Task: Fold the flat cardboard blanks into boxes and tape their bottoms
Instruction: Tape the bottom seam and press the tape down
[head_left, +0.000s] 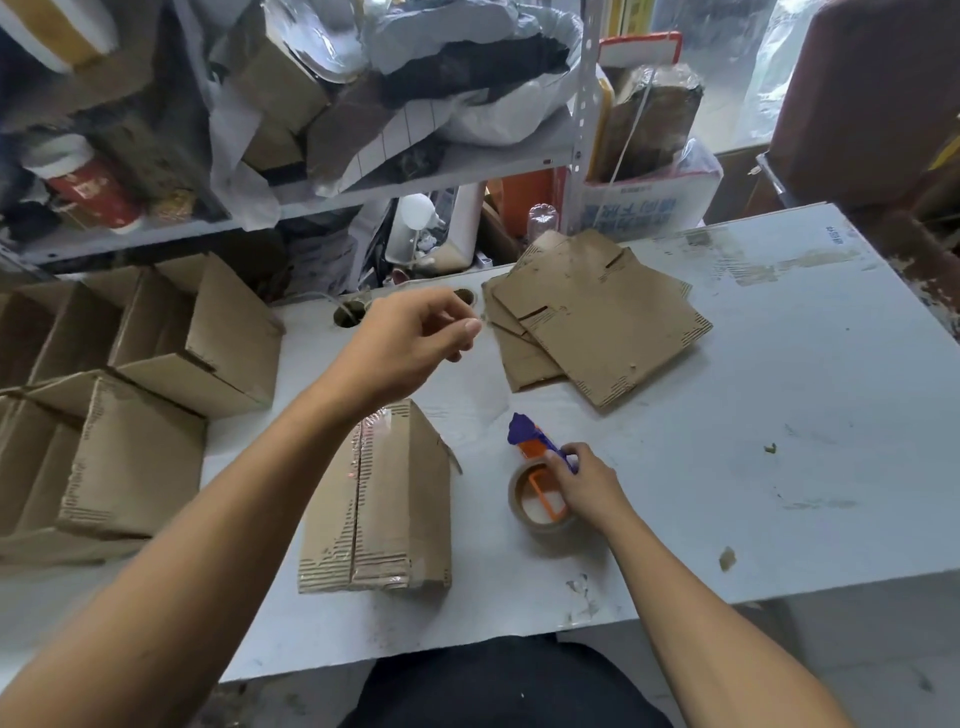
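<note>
Two hands worked over the white worktable (753, 415). Several folded brown cardboard boxes (156, 364) stood in a cluster at the table's left end, their open sides showing only bare cardboard walls. One brown cardboard box with clear tape along its bottom seam (379, 499) stood flaps-up near the front edge, directly under the left forearm. A loose stack of flat brown cardboard blanks (597, 322) lay toward the far edge, just right of the left hand (415, 338), which hovered above the table with its fingers loosely curled and thumb near forefinger, gripping nothing that showed. The right hand (587, 486) gripped the purple-and-orange handle of a tape dispenser (540, 452), whose brown tape roll (540, 506) rested on the table just right of the taped box. Bare tabletop stretched to the right of the dispenser and the blanks, out to the right edge.
</note>
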